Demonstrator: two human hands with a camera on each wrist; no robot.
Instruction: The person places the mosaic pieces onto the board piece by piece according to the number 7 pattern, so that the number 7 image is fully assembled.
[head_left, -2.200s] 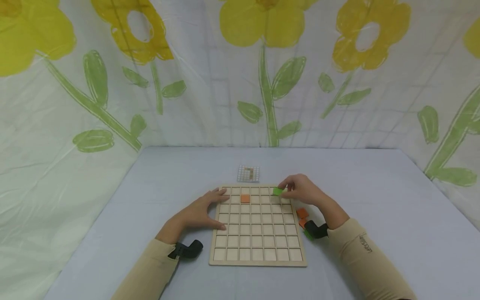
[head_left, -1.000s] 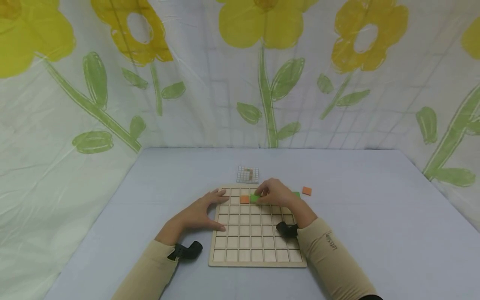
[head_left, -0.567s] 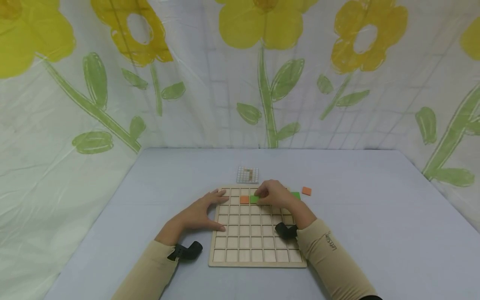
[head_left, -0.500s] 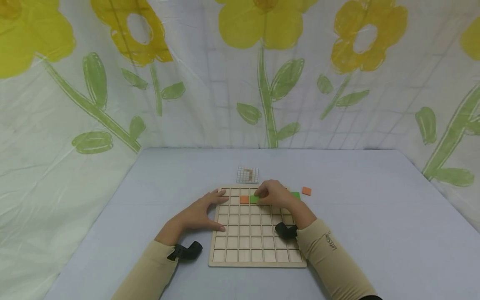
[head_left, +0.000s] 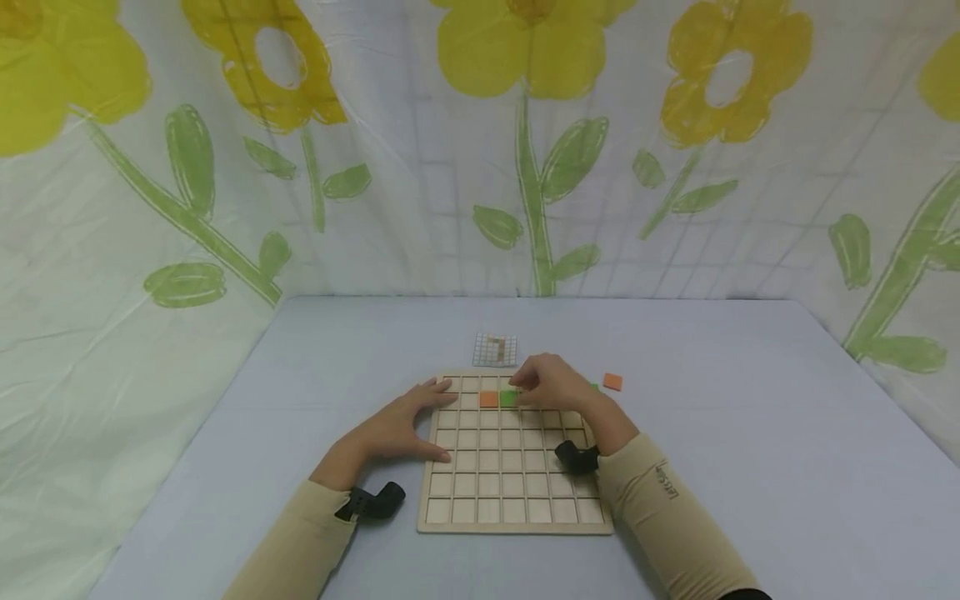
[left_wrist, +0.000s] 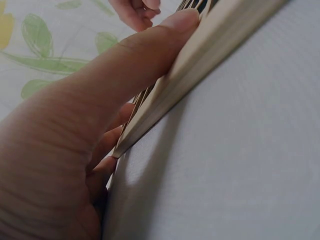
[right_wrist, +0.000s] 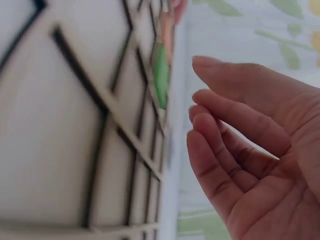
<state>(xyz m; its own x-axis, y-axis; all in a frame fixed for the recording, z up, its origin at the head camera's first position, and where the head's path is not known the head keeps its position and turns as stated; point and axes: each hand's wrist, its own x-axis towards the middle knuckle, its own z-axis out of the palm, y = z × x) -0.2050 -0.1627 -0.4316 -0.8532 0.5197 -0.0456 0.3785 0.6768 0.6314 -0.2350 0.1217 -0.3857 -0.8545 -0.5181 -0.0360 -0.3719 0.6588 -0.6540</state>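
A wooden grid board [head_left: 502, 483] lies on the table. In its second row an orange square tile [head_left: 489, 400] and a green square tile [head_left: 507, 399] sit in neighbouring cells. My left hand [head_left: 393, 429] rests on the board's left side, thumb and fingers spread apart; in the left wrist view the thumb [left_wrist: 135, 60] lies over the rim. Just above the green tile hovers my right hand [head_left: 553, 385]. The right wrist view shows its loosely bent fingers [right_wrist: 215, 175] apart from the board, with nothing between them.
Beyond the board lies a small card [head_left: 495, 350] with a printed coloured grid. An orange tile [head_left: 612, 382] rests on the table to the right of the board. Another green tile [head_left: 595, 387] shows partly behind the right hand.
My right hand carried the green tile left from the upper right cells, set it beside the orange one, and has now let go and lifted slightly. The left hand keeps its place.
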